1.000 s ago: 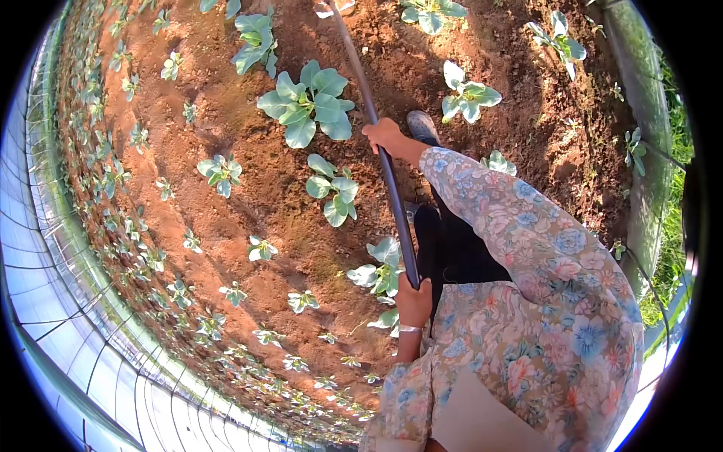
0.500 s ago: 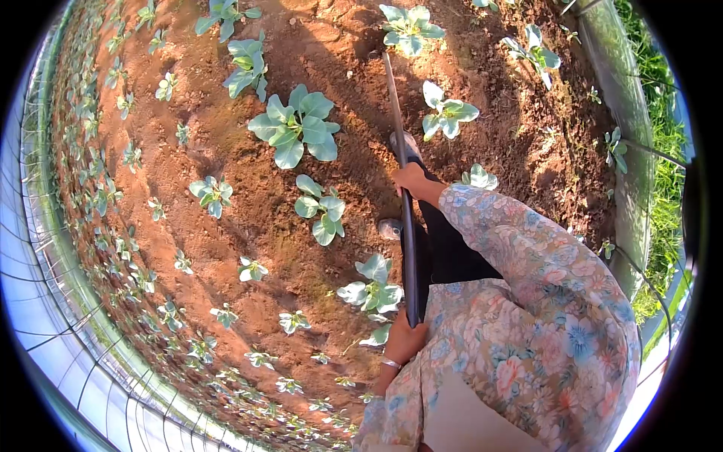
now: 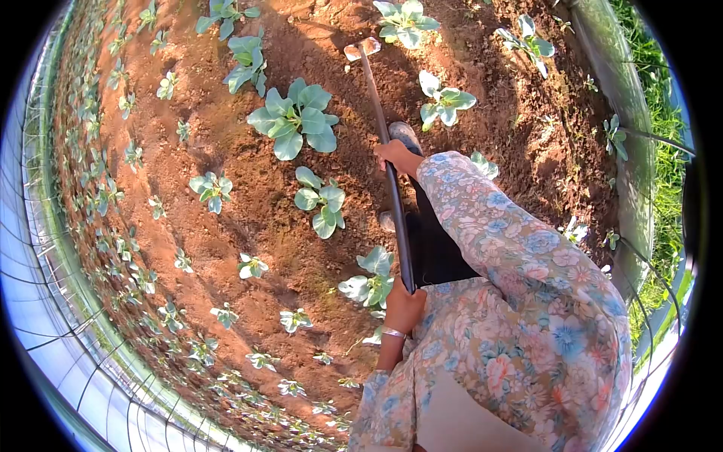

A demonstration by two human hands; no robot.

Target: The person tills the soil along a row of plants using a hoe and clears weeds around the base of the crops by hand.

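Note:
A hoe runs from the top middle down to the person's waist; its pale, soil-smeared head (image 3: 362, 49) shows against the ground, and its long dark handle (image 3: 397, 203) slopes toward the body. My right hand (image 3: 397, 157) is closed around the handle partway along. At the butt end, my left hand (image 3: 405, 305), with a silvery bracelet at the wrist, is wrapped round the handle. Leafy grey-green plants grow close by: a large one (image 3: 294, 119) left of the handle, another (image 3: 407, 23) beside the hoe head, and one (image 3: 446, 101) to the right.
Reddish-brown soil (image 3: 286, 226) holds many rows of smaller seedlings on the left. My shoes (image 3: 405, 135) stand among the plants, near the handle. A translucent sheet wall (image 3: 621, 83) edges the bed on the right, with green grass (image 3: 654, 98) beyond. Curved netting or hoops line the left.
The hoe head has come up out of the soil and shifted left, now showing. Both hands have moved slightly up in the view with the handle, still gripping it.

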